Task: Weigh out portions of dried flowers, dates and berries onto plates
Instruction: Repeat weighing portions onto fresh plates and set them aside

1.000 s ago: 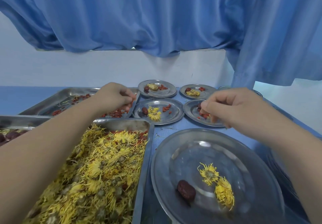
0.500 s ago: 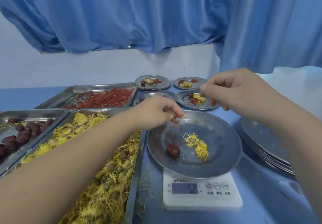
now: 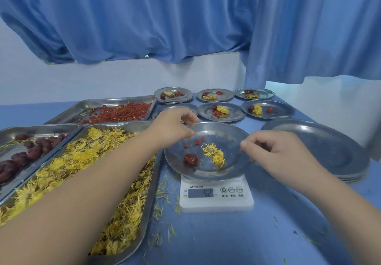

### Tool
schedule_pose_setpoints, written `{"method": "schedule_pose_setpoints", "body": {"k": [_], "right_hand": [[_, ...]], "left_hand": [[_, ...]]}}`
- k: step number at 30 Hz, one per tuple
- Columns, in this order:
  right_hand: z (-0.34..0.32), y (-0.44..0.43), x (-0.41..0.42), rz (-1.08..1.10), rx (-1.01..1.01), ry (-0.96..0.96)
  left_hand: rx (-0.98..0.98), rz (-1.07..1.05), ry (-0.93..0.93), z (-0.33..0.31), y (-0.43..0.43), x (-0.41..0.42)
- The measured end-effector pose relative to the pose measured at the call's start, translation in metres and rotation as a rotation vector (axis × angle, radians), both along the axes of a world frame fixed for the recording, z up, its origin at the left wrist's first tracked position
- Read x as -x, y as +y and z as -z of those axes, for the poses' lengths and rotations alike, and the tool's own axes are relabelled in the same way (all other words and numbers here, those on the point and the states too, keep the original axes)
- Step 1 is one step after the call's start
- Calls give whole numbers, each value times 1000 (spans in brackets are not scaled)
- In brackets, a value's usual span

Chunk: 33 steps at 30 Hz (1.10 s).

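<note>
A steel plate (image 3: 237, 168) sits on a white digital scale (image 3: 216, 200). On it lie one dark red date (image 3: 190, 159), two yellow dried flowers (image 3: 214, 153) and a few red berries (image 3: 196, 142). My left hand (image 3: 175, 126) hovers over the plate's far left rim, fingertips pinched together on berries. My right hand (image 3: 272, 151) hangs at the plate's right rim with fingers curled; nothing shows in it. To the left stand trays of berries (image 3: 115, 113), flowers (image 3: 82, 161) and dates (image 3: 24, 153).
Several filled small plates, such as the plate (image 3: 221, 111) just behind the scale, stand at the back of the blue table. A stack of empty plates (image 3: 321, 147) is on the right. Loose petals (image 3: 165, 203) litter the table left of the scale. A blue curtain hangs behind.
My left hand came from the berry tray to the plate on the scale and dropped berries there. My right hand came back from the far plates to the plate's right rim.
</note>
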State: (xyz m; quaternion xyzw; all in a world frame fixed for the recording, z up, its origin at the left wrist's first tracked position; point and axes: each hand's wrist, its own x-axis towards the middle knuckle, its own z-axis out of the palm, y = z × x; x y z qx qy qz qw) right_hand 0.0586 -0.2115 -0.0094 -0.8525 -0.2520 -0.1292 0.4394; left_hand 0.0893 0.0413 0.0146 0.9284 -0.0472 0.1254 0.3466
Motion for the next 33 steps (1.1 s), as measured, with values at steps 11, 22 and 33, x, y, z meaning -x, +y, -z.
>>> {"method": "schedule_pose_setpoints", "body": {"k": [11,22,33], "right_hand": [[6,-7,-1,8,-9,-47],[9,-7,-2,14,36,-51],[10,-7,-2,4,71,-58]], "left_hand": [[103,-138,-17,12,0,3],[166,-98,-24,15,-7,9],[155,-138,40,11,-6,16]]}}
